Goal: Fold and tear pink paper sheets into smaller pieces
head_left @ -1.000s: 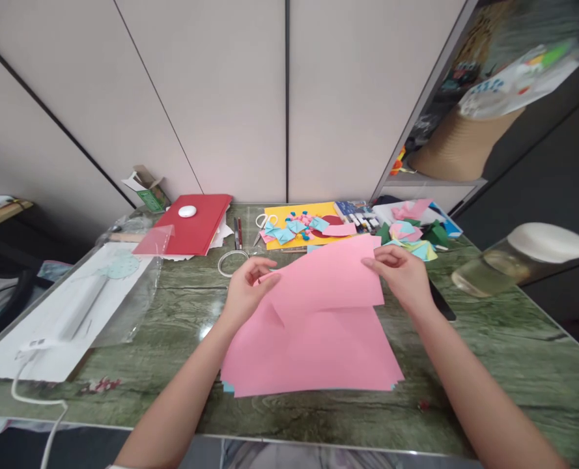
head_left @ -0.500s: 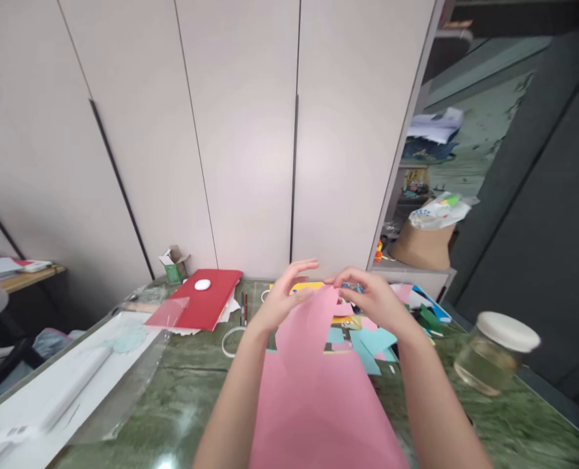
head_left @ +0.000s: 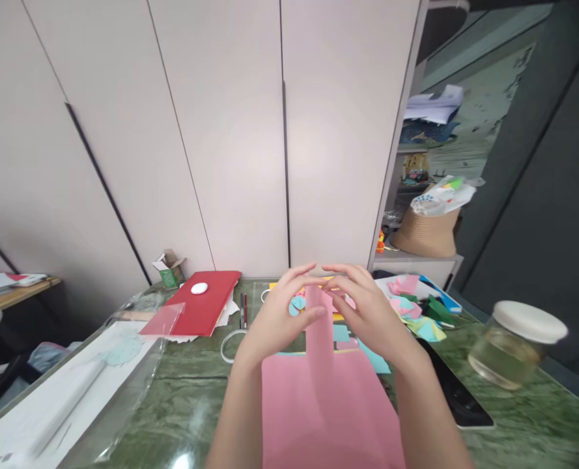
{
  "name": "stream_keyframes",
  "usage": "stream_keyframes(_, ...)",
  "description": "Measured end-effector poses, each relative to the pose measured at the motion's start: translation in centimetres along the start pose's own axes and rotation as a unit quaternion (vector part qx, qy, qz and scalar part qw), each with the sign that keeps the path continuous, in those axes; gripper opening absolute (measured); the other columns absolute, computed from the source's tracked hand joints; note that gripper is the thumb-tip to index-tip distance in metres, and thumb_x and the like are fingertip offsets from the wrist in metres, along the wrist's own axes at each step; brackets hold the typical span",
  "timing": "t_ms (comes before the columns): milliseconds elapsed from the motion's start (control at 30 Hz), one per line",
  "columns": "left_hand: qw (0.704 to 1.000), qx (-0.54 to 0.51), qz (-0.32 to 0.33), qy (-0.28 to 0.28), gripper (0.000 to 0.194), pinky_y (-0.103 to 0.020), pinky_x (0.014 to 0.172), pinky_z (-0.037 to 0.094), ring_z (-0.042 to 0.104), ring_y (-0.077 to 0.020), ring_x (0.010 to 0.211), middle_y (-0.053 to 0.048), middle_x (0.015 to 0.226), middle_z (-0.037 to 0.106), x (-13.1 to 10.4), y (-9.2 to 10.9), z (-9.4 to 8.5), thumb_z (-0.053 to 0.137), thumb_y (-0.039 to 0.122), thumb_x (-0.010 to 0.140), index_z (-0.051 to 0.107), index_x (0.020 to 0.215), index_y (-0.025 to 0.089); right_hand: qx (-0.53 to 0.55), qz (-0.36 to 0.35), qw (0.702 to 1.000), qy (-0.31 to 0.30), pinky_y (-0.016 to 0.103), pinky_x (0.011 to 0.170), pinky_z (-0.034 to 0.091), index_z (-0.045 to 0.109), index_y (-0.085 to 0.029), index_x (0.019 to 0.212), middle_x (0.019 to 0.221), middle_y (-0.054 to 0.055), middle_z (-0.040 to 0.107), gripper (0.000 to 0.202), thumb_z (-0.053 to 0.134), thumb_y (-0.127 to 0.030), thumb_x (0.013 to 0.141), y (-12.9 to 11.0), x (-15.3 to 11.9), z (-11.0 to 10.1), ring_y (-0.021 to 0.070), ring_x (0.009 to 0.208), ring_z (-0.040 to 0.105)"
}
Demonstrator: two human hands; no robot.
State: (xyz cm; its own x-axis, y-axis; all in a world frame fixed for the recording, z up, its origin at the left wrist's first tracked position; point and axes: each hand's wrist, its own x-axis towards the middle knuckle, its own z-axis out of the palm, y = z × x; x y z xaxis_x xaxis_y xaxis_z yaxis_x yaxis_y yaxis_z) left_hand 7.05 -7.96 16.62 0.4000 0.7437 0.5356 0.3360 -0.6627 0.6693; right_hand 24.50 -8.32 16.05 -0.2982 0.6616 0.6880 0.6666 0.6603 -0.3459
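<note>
A pink paper strip (head_left: pixel 320 339), curved into an upright column, stands over a large pink sheet (head_left: pixel 331 410) on the green table. My left hand (head_left: pixel 284 312) is at the strip's upper left side, with its thumb and fingers around the top edge. From the right, my right hand (head_left: pixel 360 303) touches the top of the strip, its fingers bent over it. Both hands hold the strip between them. Light blue paper pieces (head_left: pixel 374 357) lie behind the sheet, partly hidden by my right hand.
At the left are a red folder (head_left: pixel 208 303), a tape roll (head_left: pixel 230 345), pens (head_left: pixel 243 310) and a plastic sleeve (head_left: pixel 137 384). On the right lie a black tablet (head_left: pixel 458 391), a lidded glass jar (head_left: pixel 516 345) and colored scraps (head_left: pixel 428 326). Cabinet doors (head_left: pixel 230 143) stand behind.
The pink strip has become narrower and more upright, no longer widely bent. Both hands have closed in around its top. The view has shifted slightly, showing more of the black tablet.
</note>
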Motion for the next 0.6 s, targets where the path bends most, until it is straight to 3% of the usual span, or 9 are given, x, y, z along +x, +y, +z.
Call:
stream_keyframes(167,1.000,0.001,-0.014,0.021,0.005,-0.039,0.093,0.038,0.048,-0.0212,0.111,-0.003,0.114,0.057,-0.2,0.3,0.3,0.059,0.021,0.074,0.055,0.077,0.022,-0.044,0.001,0.999,-0.014,0.040,0.086,0.038,0.057,-0.024,0.083,0.111,0.005,0.057,0.019,0.039,-0.017,0.085,-0.3,-0.7,-1.1,0.0227,0.105,0.048)
stream_keyframes(300,0.998,0.003,-0.053,0.032,0.009,-0.031,0.077,0.046,0.057,-0.0178,0.092,0.000,0.082,0.062,-0.5,0.1,0.0,0.056,0.029,0.076,0.053,0.072,0.021,-0.074,-0.001,0.997,0.003,0.037,0.079,0.039,0.056,-0.022,0.083,0.089,0.005,0.064,0.015,0.042,-0.016,0.082,-0.4,-0.9,-1.4,0.0220,0.090,0.053)
stream_keyframes(367,0.997,0.021,-0.067,0.045,0.010,-0.028,0.072,0.048,0.057,-0.0173,0.089,0.000,0.079,0.062,-0.6,-0.1,-0.2,0.056,0.031,0.076,0.055,0.073,0.022,-0.083,0.013,0.996,0.014,0.037,0.075,0.039,0.056,-0.022,0.083,0.083,0.004,0.064,0.014,0.043,-0.017,0.083,-0.4,-0.9,-1.5,0.0213,0.083,0.054)
stream_keyframes(433,0.996,0.053,-0.054,0.052,0.007,-0.031,0.080,0.047,0.057,-0.0157,0.084,0.001,0.080,0.062,-0.7,-0.2,-0.4,0.056,0.031,0.077,0.057,0.077,0.024,-0.072,0.021,0.997,0.006,0.035,0.075,0.039,0.057,-0.023,0.085,0.084,0.003,0.064,0.015,0.043,-0.018,0.083,-0.5,-1.0,-1.5,0.0203,0.082,0.054)
stream_keyframes(533,0.993,0.108,-0.009,0.050,0.007,-0.038,0.101,0.032,0.057,-0.0114,0.071,0.004,0.078,0.063,-0.9,-0.2,-0.6,0.056,0.028,0.078,0.060,0.083,0.026,-0.037,0.015,0.999,-0.019,0.034,0.077,0.039,0.057,-0.025,0.091,0.090,0.001,0.065,0.016,0.044,-0.020,0.085,-1.0,-1.1,-1.5,0.0194,0.087,0.054)
stream_keyframes(600,0.990,0.129,0.007,0.051,0.008,-0.039,0.105,0.026,0.056,-0.0102,0.067,0.006,0.077,0.063,-1.0,-0.1,-0.6,0.056,0.027,0.078,0.061,0.085,0.028,-0.024,0.008,0.999,-0.027,0.035,0.076,0.039,0.058,-0.025,0.093,0.091,0.002,0.065,0.016,0.044,-0.024,0.086,-1.4,-1.1,-1.3,0.0198,0.087,0.054)
